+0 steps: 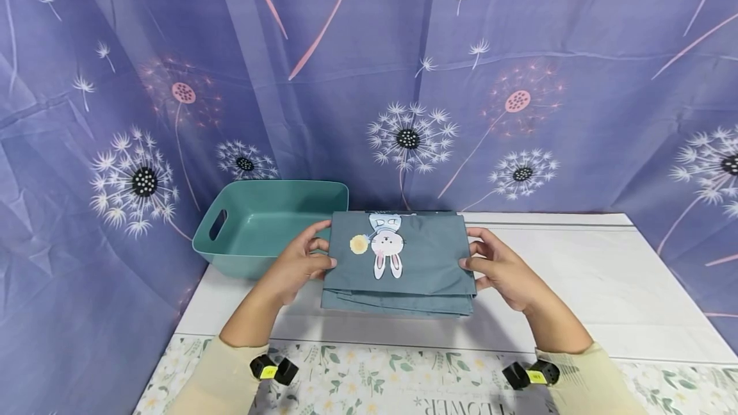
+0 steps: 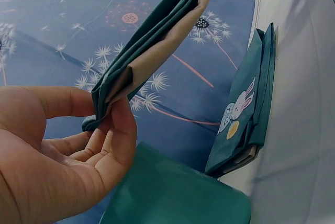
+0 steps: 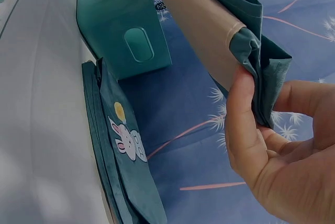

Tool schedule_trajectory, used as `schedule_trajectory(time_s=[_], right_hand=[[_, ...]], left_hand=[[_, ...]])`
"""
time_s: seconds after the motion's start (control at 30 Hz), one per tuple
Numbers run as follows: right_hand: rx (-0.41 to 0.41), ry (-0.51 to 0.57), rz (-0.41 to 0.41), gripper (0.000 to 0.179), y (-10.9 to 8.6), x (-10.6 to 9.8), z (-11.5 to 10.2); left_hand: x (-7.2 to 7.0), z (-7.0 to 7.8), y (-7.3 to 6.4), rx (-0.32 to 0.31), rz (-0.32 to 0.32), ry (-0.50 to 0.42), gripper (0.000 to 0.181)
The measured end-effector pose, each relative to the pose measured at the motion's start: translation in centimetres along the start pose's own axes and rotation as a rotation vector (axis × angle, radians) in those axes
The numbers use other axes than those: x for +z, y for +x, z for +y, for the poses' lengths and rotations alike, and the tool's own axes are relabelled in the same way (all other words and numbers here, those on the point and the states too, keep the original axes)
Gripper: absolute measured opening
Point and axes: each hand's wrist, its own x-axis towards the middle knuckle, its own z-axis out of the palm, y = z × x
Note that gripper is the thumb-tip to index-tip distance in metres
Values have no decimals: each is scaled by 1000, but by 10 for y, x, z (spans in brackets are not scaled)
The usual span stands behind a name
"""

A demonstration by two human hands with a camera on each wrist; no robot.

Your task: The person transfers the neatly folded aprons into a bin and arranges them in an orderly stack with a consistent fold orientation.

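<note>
Head view: I've got a folded cloth point(image 1: 426, 261) up in both hands, one on each end. Left hand point(image 1: 294, 268) pinches the left end, thumb on top; right hand point(image 1: 504, 268) does the same on the right end. Both grips are narrow, closed down to the cloth's thickness. Rabbit print point(image 1: 387, 245) is upside down, ears toward me, yellow flower point(image 1: 359, 244) to its left. Lower folds stick out on the near side. Green bin point(image 1: 242, 268) sits far left on the white table point(image 1: 582, 274); my left hand overlaps its right part in this view. Floral strip point(image 1: 357, 364) along the near side, purple curtain point(image 1: 323, 120) at the far side. Black tracker point(image 1: 273, 370) on my left cuff, another on the right.

Left wrist view: thumb and fingers clamp the cloth's end, stacked layers and beige lining point(image 2: 162, 56) showing. It's off the table. Second cloth point(image 2: 246, 103), also folded, lies on the table, rabbit side up, right of the bin.

Right wrist view: fingers pinch the right end from both sides, layers fanning a bit at the corner. Second cloth is down on the table near the bin's slotted right wall; can't tell if they touch.
</note>
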Motion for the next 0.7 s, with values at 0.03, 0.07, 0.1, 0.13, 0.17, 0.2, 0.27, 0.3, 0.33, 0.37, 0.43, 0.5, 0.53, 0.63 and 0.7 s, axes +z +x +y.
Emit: schedule_trajectory(time_s=[0.03,0.07,0.1,0.13,0.17,0.2,0.27,0.3,0.33,0.37,0.43,0.5,0.53,0.63,0.7], right_hand=[[-1,0,-2,56,1,0,0],[-2,-1,-3,56,1,1,0],[-3,0,-3,56,2,2,0],[-6,1,-5,56,3,3,0],[-7,3,-5,55,3,3,0],[-8,3,-6,56,4,4,0],[-4,2,-1,55,5,6,0],[-3,2,1,55,5,6,0],[-1,1,3,55,6,7,0],[2,-1,7,55,6,8,0],[5,-4,8,55,7,9,0],[8,-9,9,56,8,10,-1],[9,-12,11,56,8,11,-2],[17,-19,16,59,10,13,-3],[21,-17,23,60,12,15,-3]], left_hand=[[-1,0,0,-1,3,-1,80],[-1,0,0,-3,5,-1,80],[-2,-1,0,-4,8,-1,80],[-3,-1,0,-6,10,0,80],[-4,-2,0,-7,12,0,80],[-5,-2,0,-7,15,0,80],[-6,-2,0,-8,19,1,80],[-7,-2,-1,-6,21,1,80],[-7,-2,-1,-5,22,0,80],[-8,-1,-1,-4,23,0,79],[-10,-1,-2,0,24,1,79],[-12,-1,-2,4,24,0,78],[-13,-2,-2,5,24,1,78],[-16,-2,-2,9,28,3,78],[-17,-3,-2,11,35,4,78]])
